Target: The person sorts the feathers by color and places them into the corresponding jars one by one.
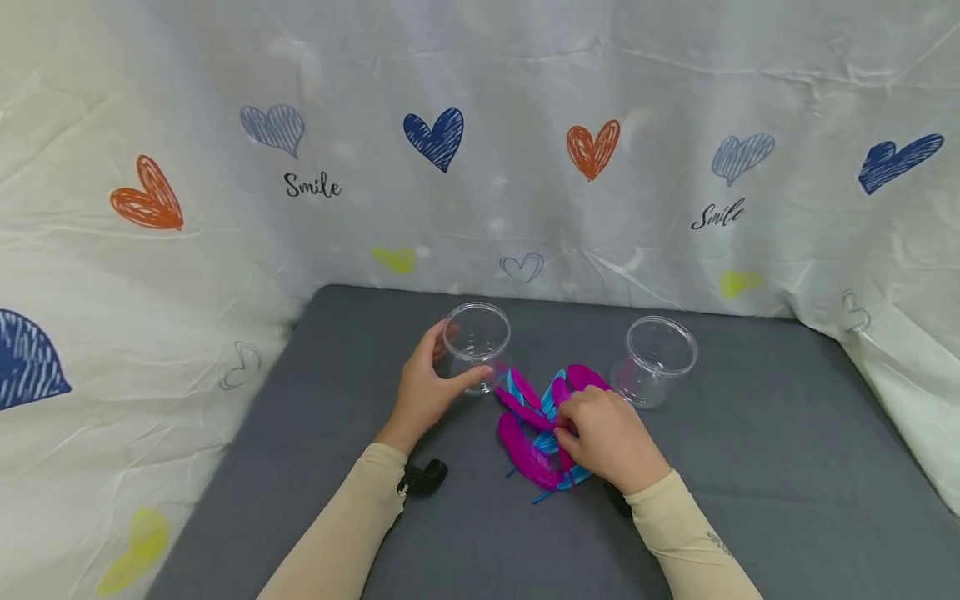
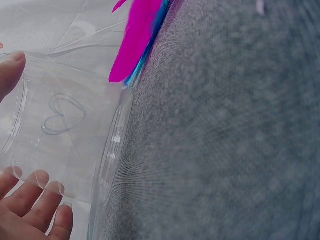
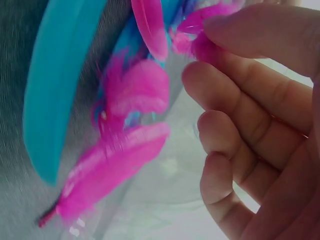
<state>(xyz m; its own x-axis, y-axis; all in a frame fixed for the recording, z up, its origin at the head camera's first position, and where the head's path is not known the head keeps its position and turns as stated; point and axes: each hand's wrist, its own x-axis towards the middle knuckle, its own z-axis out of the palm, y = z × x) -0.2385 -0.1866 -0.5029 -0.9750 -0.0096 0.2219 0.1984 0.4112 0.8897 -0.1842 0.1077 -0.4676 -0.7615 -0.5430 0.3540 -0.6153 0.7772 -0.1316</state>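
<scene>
My left hand point(image 1: 429, 390) holds a clear plastic cup point(image 1: 477, 343) upright on the table. In the left wrist view its thumb is at one side of the cup point(image 2: 65, 145) and the fingertips point(image 2: 39, 178) at the other. To the right lies a loose pile of magenta and blue feathers point(image 1: 525, 454). Over the pile's right side is my right hand point(image 1: 609, 437). Between thumb and forefinger the right hand point(image 3: 260, 110) pinches a magenta feather point(image 3: 202, 47); the other fingers curl below. A flat blue feather point(image 3: 57, 85) shows beside it.
A second clear plastic cup point(image 1: 662, 354) stands upright just beyond the right hand. The dark grey tabletop point(image 1: 787, 450) ends at a white curtain point(image 1: 517, 208) printed with hearts. A black wrist device point(image 1: 425, 477) sits on the left wrist.
</scene>
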